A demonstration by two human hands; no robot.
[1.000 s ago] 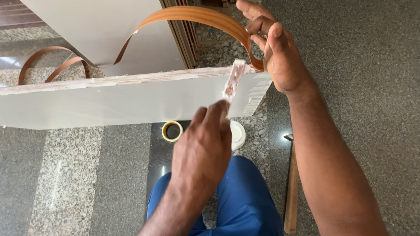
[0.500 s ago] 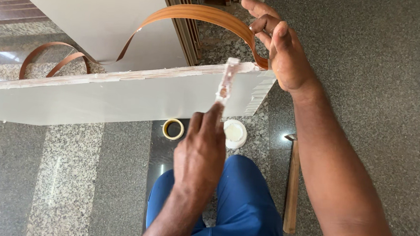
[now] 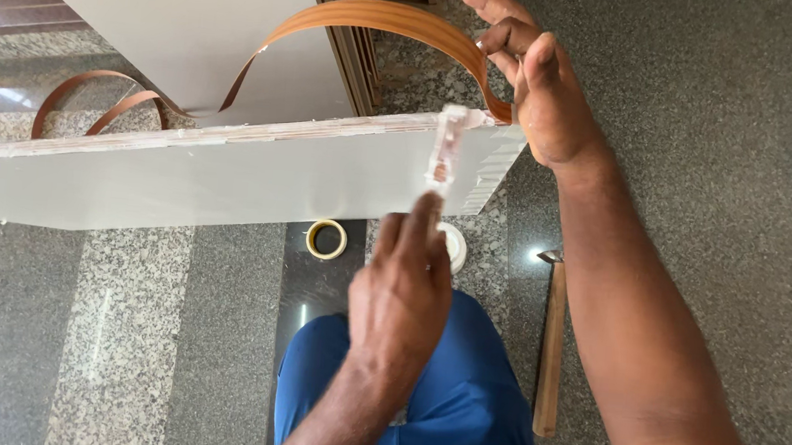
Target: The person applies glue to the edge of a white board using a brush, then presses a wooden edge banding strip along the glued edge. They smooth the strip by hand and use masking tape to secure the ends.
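The person's right hand (image 3: 543, 93) pinches the end of a long wood-coloured edge band strip (image 3: 384, 19) between thumb and fingers, just above the right end of a white board (image 3: 183, 177). The strip arches up and away to the left from that grip, then curls down behind the board, where more of its loops show near the floor. The left hand (image 3: 404, 294) is raised below the board's near face, fingers closed together on the lower end of a small pale scraper-like tool (image 3: 444, 151), smeared white, whose upper end rests against the board's raw top edge close to the right corner. The board lies on its long edge, tilted across the view. Below it, on the speckled granite floor (image 3: 123, 342), sit a roll of tape (image 3: 326, 239) and a white round lid (image 3: 453, 246), partly hidden by the left hand. A hammer (image 3: 549, 343) with a wooden handle lies by the person's blue-trousered knee (image 3: 467, 398).
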